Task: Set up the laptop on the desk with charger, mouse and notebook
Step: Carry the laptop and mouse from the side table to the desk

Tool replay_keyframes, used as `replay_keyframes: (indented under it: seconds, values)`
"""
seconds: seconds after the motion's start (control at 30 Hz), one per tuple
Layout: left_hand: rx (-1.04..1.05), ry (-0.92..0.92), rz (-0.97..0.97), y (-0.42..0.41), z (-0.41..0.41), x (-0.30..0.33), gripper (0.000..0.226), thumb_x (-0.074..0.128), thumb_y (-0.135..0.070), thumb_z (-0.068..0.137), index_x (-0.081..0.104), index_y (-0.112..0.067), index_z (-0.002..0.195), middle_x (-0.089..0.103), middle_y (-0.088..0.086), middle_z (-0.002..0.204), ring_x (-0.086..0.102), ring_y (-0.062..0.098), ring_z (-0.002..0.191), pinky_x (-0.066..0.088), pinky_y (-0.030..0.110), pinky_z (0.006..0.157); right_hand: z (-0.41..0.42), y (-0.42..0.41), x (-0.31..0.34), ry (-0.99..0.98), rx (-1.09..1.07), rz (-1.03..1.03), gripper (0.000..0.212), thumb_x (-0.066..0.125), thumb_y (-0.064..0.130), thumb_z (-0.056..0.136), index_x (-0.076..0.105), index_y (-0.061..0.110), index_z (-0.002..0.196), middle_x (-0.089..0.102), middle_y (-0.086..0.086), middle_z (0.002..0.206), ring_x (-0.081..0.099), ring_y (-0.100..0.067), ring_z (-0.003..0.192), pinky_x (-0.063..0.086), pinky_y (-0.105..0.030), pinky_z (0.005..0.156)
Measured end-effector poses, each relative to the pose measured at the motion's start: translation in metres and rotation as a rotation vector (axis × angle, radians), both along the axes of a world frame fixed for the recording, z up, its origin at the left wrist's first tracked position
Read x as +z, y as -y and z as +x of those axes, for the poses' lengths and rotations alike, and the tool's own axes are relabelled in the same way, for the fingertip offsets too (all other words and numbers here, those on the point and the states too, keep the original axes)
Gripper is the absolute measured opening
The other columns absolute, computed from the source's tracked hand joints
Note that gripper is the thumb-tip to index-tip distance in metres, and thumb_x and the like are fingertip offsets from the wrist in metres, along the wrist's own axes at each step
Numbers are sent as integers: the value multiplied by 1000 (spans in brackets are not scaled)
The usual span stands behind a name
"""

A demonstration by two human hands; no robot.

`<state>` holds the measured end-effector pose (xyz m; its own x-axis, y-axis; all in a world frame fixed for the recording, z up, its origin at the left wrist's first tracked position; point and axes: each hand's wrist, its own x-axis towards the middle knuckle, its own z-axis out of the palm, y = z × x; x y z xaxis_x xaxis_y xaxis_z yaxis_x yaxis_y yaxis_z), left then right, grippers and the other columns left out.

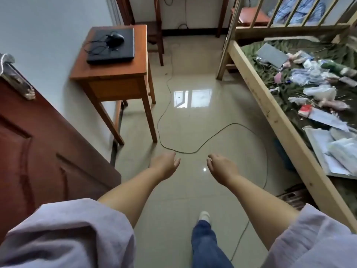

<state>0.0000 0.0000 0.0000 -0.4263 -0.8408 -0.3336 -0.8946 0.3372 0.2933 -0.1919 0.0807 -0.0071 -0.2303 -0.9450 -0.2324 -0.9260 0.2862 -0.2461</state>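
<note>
Standing well back from the bench [123,68], you've both hands [166,163] loosely open and empty, while the shut laptop [114,49] lies there, wired mouse [116,38] on its lid; charger and notebook remain unplaced, I judge.

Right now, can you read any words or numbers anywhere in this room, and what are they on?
No text is readable.
The closed black laptop on the small wooden desk shows no label.
The white papers and plastic packets on the wooden bed may carry print, but it is too small and blurred.
The small red packet is also unreadable.
</note>
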Motion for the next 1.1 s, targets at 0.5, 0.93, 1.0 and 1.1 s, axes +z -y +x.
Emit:
replay_keyframes:
  seconds: [0.5, 0.93, 1.0, 1.1]
  values:
    - [207, -57, 46, 226, -139, 10, 39, 32, -39, 96, 58, -11, 101, 67, 13, 103, 62, 33, 93, 51, 38, 78, -183, 241, 10, -42, 62, -24, 34, 29, 34, 97, 56, 14, 103, 66, -10, 106, 62, -31, 93, 39, -31, 66]
    - [371, -155, 29, 497, -155, 19, 38, 33, -36, 99, 60, -10, 100, 68, 11, 99, 63, 28, 90, 49, 37, 75, -218, 561, 12, -55, 253, -46, 36, 25, 35, 98, 54, 16, 106, 66, -8, 105, 61, -32, 88, 35, -30, 63]
    - [406, -169, 9, 540, -152, 29, 37, 33, -36, 99, 60, -11, 98, 67, 9, 96, 63, 27, 89, 46, 34, 69, -215, 616, 19, -51, 290, -59, 37, 24, 35, 98, 54, 15, 105, 65, -8, 105, 61, -32, 88, 35, -30, 63]
    - [492, -212, -13, 588, -141, 40, 37, 32, -37, 98, 60, -13, 91, 65, 5, 87, 62, 23, 80, 47, 34, 67, -204, 685, 28, -50, 361, -66, 37, 24, 36, 98, 54, 16, 105, 65, -8, 104, 61, -31, 88, 40, -32, 65]
